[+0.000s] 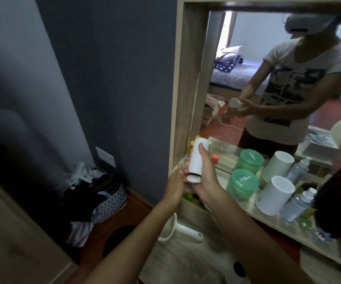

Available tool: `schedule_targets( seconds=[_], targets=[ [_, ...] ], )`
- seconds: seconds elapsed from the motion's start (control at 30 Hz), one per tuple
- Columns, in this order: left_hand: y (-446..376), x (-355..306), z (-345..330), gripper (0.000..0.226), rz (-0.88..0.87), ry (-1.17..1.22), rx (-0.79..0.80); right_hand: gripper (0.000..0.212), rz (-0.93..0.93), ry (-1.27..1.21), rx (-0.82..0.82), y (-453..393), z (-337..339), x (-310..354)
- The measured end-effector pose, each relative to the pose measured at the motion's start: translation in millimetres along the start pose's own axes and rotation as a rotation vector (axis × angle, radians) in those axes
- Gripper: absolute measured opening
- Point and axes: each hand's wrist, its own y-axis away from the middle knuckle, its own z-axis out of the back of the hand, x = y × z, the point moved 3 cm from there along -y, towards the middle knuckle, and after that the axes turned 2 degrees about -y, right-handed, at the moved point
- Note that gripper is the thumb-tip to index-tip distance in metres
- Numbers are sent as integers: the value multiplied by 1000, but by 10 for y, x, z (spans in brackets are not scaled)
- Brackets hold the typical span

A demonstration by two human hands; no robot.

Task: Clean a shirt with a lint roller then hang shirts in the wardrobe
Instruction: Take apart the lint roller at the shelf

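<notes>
Up at the left end of the dresser shelf, the left hand pinches the lower end of a white cylindrical lint roller. Beside it, the right hand curls round the roller's side, thumb along it. Its long axis stands nearly upright, top tilted slightly right, toward the wood-framed mirror.

on our right the shelf is packed with a green tub, a white can and a bottle. the mirror blocks the front. down left, the basket of clothes sits on the open floor.
</notes>
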Motion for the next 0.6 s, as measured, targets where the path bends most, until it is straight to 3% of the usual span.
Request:
schedule_targets(
  seconds=[0.07, 0.13, 0.3, 0.5, 0.6],
  targets=[
    [63, -173, -51, 49, 138, 427, 35, 50, 211, 93, -16, 0, -125, 17],
    [115, -278, -61, 54, 188, 658, 30, 39, 403, 216, -9, 61, -228, -5],
    [189, -389, -74, 51, 233, 700, -66, 60, 535, 449, -146, 62, -301, -49],
    [87, -321, -58, 61, 372, 696, 80, 20, 495, 308, -153, 45, -244, 60],
    [47, -134, 23, 65, 429, 669, 59, 22, 369, 127, -190, 53, -165, 28]
  ],
)
